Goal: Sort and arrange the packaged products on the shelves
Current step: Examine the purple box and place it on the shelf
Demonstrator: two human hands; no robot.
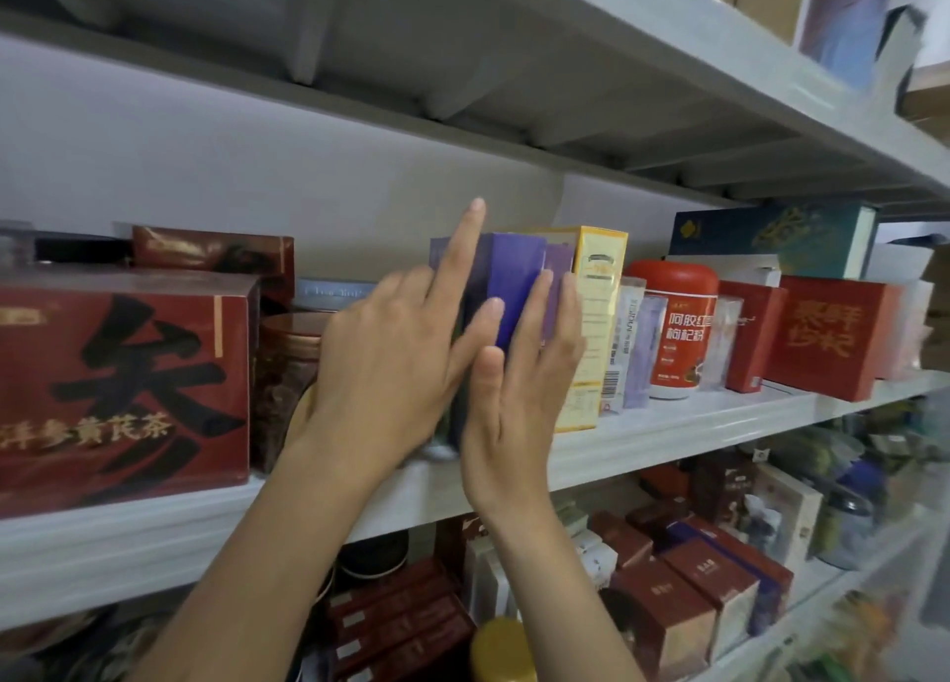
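head view: my left hand (396,363) and right hand (519,399) both lie flat, fingers straight, pressing the purple box (514,280), which stands upright on the middle shelf (678,432) just beside a yellow box (599,321)

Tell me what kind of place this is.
Likely a stockroom or small shop for teas and health foods: white metal shelves crowded with retail packs, among them a large dark-red cardboard box with black calligraphy and a red-and-white plastic canister.

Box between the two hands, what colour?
The box is purple, deeper violet on its near face. Best seen in the head view, the only one.
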